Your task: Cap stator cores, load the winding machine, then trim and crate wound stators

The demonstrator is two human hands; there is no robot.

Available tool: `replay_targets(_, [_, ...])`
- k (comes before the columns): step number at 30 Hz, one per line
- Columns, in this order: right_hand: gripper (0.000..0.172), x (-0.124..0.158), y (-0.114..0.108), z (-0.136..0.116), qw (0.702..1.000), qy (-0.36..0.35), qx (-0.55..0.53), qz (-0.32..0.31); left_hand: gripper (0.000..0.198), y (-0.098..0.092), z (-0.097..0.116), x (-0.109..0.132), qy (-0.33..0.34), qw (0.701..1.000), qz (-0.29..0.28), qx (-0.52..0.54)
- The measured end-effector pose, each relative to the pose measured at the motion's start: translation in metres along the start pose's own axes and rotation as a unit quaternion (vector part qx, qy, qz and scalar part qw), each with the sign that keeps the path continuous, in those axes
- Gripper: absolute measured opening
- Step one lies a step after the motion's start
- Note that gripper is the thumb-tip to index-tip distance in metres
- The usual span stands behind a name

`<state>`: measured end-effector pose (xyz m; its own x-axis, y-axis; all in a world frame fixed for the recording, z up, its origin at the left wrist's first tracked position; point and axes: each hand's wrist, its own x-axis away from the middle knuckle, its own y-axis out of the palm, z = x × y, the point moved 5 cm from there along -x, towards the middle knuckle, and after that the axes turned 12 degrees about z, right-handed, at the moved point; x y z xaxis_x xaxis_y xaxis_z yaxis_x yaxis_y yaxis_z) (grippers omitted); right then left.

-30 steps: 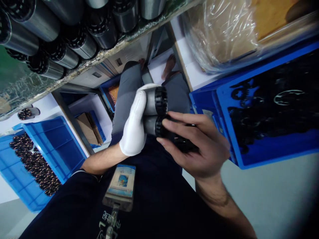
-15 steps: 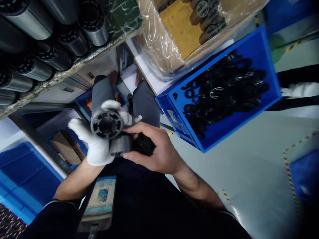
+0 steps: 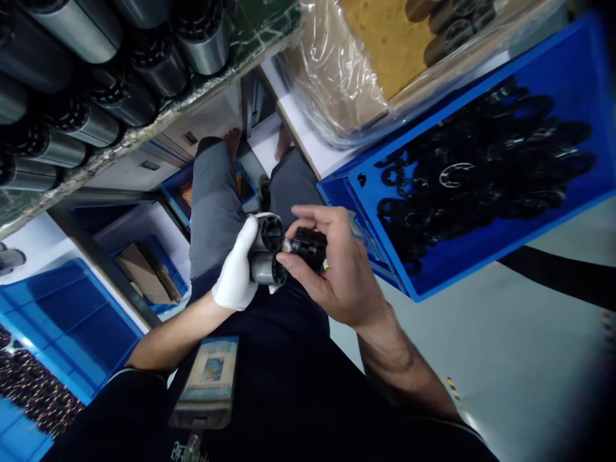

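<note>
My left hand (image 3: 239,269), in a white glove, is closed around two short grey metal cylinders. The upper cylinder (image 3: 268,232) shows a dark slotted ring inside its open end. Just below it, the lower cylinder (image 3: 268,267) faces its open end to the right. In my bare right hand (image 3: 344,269) is a black ribbed part (image 3: 309,247), gripped between the thumb and fingers close beside the cylinders' ends. Whether it is one piece or a stack of rings I cannot tell. My right fingertips partly cover it.
A blue bin (image 3: 418,292) of black slotted rings stands at the right. Behind it is a plastic-lined carton (image 3: 337,83) holding brown cylinders. Several metal cylinders (image 3: 202,48) stand on the green bench at upper left. A blue crate (image 3: 72,308) and cardboard sheets (image 3: 147,273) lie at left.
My left hand has turned the cylinders so their open ends face right. My right hand has moved right, bringing the black part into clearer view. The whole view has shifted.
</note>
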<state>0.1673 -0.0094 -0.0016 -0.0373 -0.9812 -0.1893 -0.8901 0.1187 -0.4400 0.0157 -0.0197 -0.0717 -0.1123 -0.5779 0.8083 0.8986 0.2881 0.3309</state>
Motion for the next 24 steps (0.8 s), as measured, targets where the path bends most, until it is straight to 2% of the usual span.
replay_targets(2, [0.048, 0.000, -0.002, -0.001, 1.000, 0.000, 0.007, 0.004, 0.048, -0.005, 0.006, 0.001, 0.042, 0.998, 0.035, 0.016])
replay_targets(4, [0.040, -0.002, -0.006, -0.005, 0.999, -0.014, 0.020, 0.023, 0.050, -0.007, 0.009, 0.000, 0.059, 0.998, 0.026, 0.007])
replay_targets(6, [0.038, -0.004, -0.009, -0.007, 0.999, -0.019, 0.010, 0.037, 0.059, -0.007, 0.008, 0.000, 0.041, 0.999, 0.002, -0.010])
replay_targets(8, [0.041, -0.004, -0.010, -0.006, 0.999, 0.008, -0.042, 0.029, 0.063, -0.007, 0.008, 0.001, 0.020, 1.000, -0.002, -0.012])
replay_targets(10, [0.044, -0.002, -0.008, -0.001, 0.994, 0.045, -0.097, 0.019, 0.057, -0.007, 0.009, 0.003, 0.015, 1.000, 0.002, 0.003])
replay_targets(13, [0.046, 0.000, -0.005, 0.005, 0.987, 0.072, -0.139, 0.047, 0.051, -0.005, 0.011, 0.007, 0.027, 0.999, -0.012, 0.016])
replay_targets(18, [0.046, 0.000, -0.001, 0.002, 0.982, 0.026, -0.144, 0.121, 0.054, -0.006, 0.011, 0.011, 0.045, 0.998, -0.028, 0.016])
replay_targets(21, [0.044, 0.001, 0.002, 0.002, 0.984, 0.006, -0.135, 0.117, 0.043, -0.006, 0.015, 0.015, 0.081, 0.995, -0.046, 0.028])
replay_targets(24, [0.057, 0.001, 0.001, 0.005, 0.988, -0.023, -0.113, 0.104, 0.040, -0.005, 0.021, 0.017, 0.118, 0.991, -0.060, 0.016])
